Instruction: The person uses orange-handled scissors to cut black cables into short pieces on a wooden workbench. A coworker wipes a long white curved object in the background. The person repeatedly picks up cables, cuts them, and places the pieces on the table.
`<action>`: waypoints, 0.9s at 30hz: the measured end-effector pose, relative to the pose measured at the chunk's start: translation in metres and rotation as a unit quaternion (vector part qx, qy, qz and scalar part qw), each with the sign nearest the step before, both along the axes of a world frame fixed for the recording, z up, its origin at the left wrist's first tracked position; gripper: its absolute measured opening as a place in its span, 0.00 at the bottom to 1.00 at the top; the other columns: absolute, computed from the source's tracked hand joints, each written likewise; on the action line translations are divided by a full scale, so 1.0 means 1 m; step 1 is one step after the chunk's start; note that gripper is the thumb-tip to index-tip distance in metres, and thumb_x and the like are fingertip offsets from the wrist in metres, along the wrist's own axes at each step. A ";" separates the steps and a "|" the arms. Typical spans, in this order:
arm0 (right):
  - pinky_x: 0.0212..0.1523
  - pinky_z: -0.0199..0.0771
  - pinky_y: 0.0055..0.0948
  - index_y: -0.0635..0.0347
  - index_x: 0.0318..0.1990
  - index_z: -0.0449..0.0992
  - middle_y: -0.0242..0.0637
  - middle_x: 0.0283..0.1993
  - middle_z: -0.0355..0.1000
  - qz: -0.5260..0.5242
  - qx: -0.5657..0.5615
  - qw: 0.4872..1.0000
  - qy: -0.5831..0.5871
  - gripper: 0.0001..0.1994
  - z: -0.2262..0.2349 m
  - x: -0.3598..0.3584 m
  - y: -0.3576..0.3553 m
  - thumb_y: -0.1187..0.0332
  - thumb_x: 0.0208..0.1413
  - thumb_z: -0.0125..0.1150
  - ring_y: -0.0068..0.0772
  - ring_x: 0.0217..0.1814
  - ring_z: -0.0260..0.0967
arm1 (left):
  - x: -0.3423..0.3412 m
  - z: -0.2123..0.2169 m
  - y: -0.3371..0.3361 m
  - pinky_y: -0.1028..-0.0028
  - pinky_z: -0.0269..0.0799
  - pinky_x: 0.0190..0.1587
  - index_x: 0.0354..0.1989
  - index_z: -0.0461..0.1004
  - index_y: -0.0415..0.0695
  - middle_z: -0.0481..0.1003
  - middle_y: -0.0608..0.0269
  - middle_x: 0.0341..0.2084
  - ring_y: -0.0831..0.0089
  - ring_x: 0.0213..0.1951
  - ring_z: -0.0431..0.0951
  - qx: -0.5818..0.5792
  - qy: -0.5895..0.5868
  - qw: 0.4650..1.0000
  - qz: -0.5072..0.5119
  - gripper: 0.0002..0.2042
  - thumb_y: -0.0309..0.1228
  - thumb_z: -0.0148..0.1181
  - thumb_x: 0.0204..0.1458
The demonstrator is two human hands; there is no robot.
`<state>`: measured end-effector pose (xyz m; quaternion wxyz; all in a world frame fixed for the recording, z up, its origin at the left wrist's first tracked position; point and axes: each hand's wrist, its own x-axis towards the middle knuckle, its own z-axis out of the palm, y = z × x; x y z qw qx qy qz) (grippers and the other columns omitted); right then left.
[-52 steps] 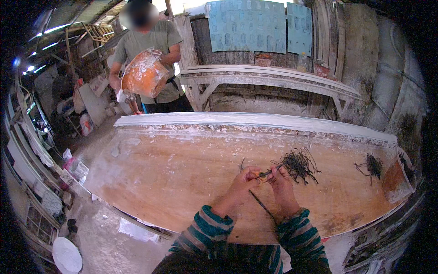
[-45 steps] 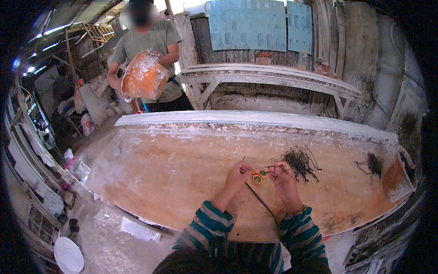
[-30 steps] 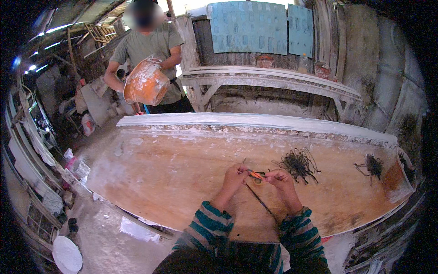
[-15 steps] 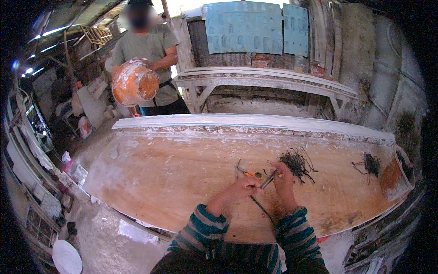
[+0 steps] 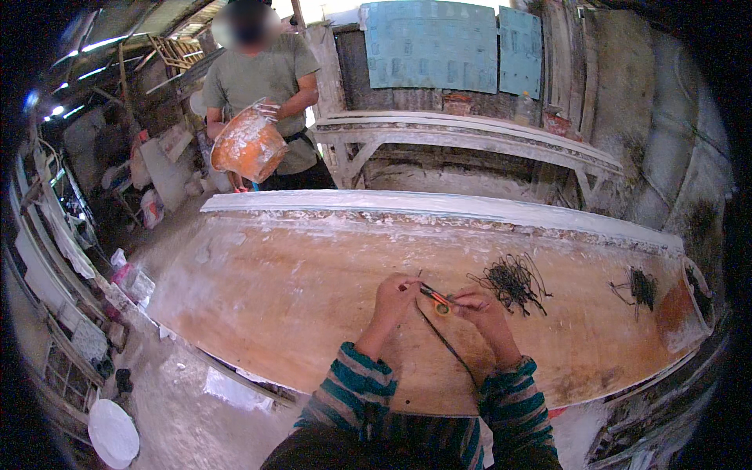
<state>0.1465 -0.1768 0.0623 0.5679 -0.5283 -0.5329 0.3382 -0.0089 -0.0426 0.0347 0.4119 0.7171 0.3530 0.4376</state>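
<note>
While the left hand (image 5: 395, 296) and right hand (image 5: 479, 305) pinch a dark strand (image 5: 428, 290), an orange-handled tool (image 5: 442, 308) shows between them.

I'm in a workshop: my wooden worktable (image 5: 313, 313) is smeared white, a white-crusted bench (image 5: 470, 123) stands at one o'clock, a co-worker (image 5: 262, 82) holds a caked orange tub (image 5: 252, 149) at eleven, weathered panels (image 5: 623, 94) rise at two.
</note>
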 end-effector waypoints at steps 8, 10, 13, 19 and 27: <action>0.49 0.62 0.24 0.65 0.36 0.76 0.34 0.41 0.68 0.105 0.042 0.992 0.063 0.09 -0.002 -0.016 -0.001 0.70 0.48 0.58 0.27 0.47 0.62 | -0.006 0.010 0.000 0.78 0.65 0.31 0.28 0.76 0.38 0.72 0.65 0.22 0.77 0.26 0.70 -0.141 -0.068 0.987 -0.024 0.07 0.28 0.59 0.43; 0.47 0.62 0.23 0.64 0.34 0.76 0.33 0.39 0.68 0.101 0.041 0.993 0.045 0.08 -0.006 -0.015 0.001 0.70 0.48 0.58 0.25 0.44 0.63 | -0.005 0.011 -0.001 0.78 0.65 0.30 0.28 0.75 0.37 0.72 0.66 0.21 0.78 0.26 0.69 -0.126 -0.056 0.990 -0.019 0.07 0.28 0.59 0.43; 0.43 0.63 0.22 0.64 0.31 0.75 0.30 0.34 0.70 0.074 -0.010 0.993 0.087 0.05 -0.003 -0.014 -0.001 0.72 0.47 0.59 0.22 0.39 0.64 | -0.006 0.010 -0.004 0.79 0.65 0.29 0.28 0.75 0.37 0.71 0.67 0.19 0.78 0.24 0.69 -0.136 -0.060 0.988 -0.036 0.07 0.28 0.59 0.44; 0.34 0.63 0.18 0.61 0.29 0.72 0.28 0.28 0.69 -0.039 0.016 0.994 0.104 0.04 -0.009 0.001 0.003 0.76 0.44 0.59 0.17 0.30 0.63 | -0.003 0.018 -0.015 0.80 0.63 0.28 0.28 0.74 0.41 0.71 0.69 0.23 0.79 0.25 0.68 -0.166 -0.009 0.968 -0.189 0.06 0.31 0.58 0.45; 0.30 0.60 0.16 0.60 0.30 0.70 0.27 0.27 0.67 -0.238 0.108 0.965 -0.027 0.06 -0.051 0.028 0.022 0.81 0.44 0.55 0.16 0.27 0.60 | 0.012 -0.003 -0.030 0.79 0.64 0.32 0.28 0.72 0.40 0.69 0.70 0.25 0.81 0.30 0.67 -0.035 -0.061 0.909 -0.410 0.06 0.29 0.61 0.44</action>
